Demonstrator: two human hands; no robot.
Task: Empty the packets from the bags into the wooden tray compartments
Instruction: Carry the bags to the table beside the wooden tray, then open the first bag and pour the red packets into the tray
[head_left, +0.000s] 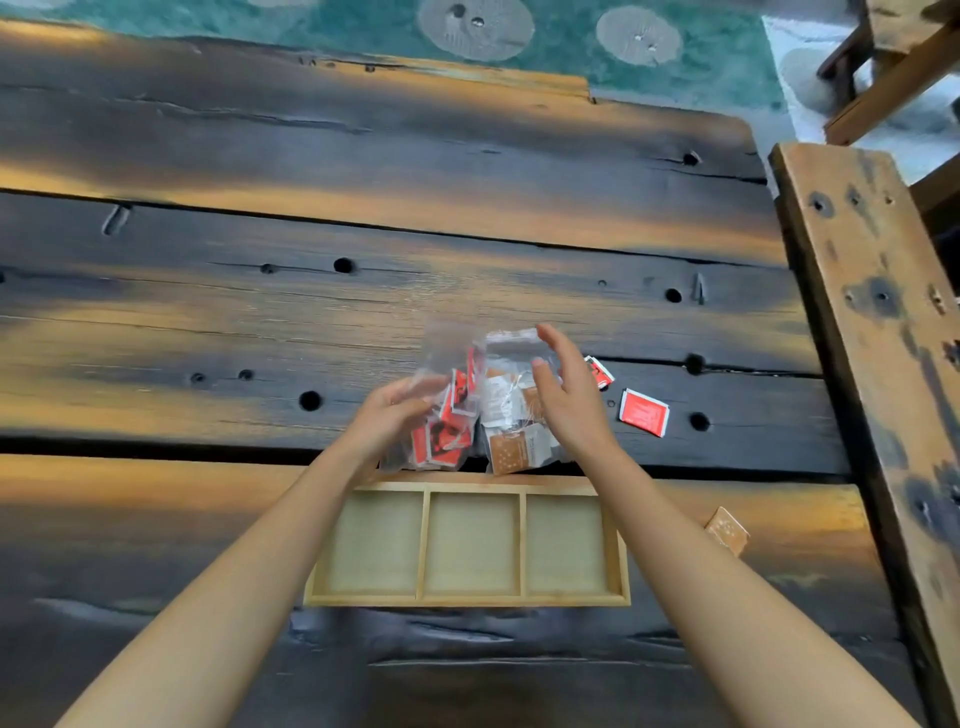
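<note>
The dark plank table carried the wooden tray, its three compartments bare. Just beyond the tray stood two clear bags of packets. The left hand gripped the red-packet bag; the right hand hovered spread-fingered, holding nothing.

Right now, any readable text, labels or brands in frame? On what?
None readable.
Red packets in the left bag: dark print, blurred.
Brown packets in the right bag: white panels with print, too small.
Loose red packet on the table: faint lines, illegible.
Wooden tray: no markings.
</note>
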